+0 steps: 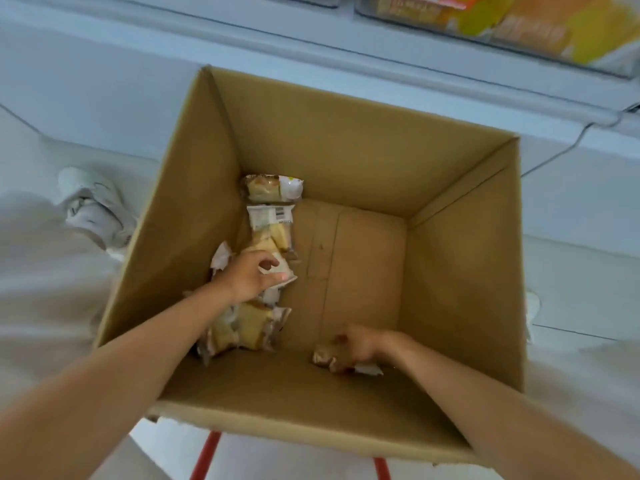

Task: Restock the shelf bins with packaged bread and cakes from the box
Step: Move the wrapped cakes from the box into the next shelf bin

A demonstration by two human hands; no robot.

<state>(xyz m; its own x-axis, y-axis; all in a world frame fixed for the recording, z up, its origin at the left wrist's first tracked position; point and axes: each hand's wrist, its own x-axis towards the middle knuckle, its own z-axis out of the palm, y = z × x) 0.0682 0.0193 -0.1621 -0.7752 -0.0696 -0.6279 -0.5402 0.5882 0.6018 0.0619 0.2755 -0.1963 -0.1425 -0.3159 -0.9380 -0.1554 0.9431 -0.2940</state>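
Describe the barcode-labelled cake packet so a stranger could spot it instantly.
Look inside the open cardboard box, at the cake packets lined along its left wall. The barcode packet lies second from the far corner; it alone shows a white label with black bars.

The floor [581, 278] under me is pale, almost white, in soft even light. A white shoe [91, 206] stands at the left. Ahead runs a white shelf edge [242, 32] (a thin cable [573, 144] hangs below it). Two red bars [204, 459] show nearest me.
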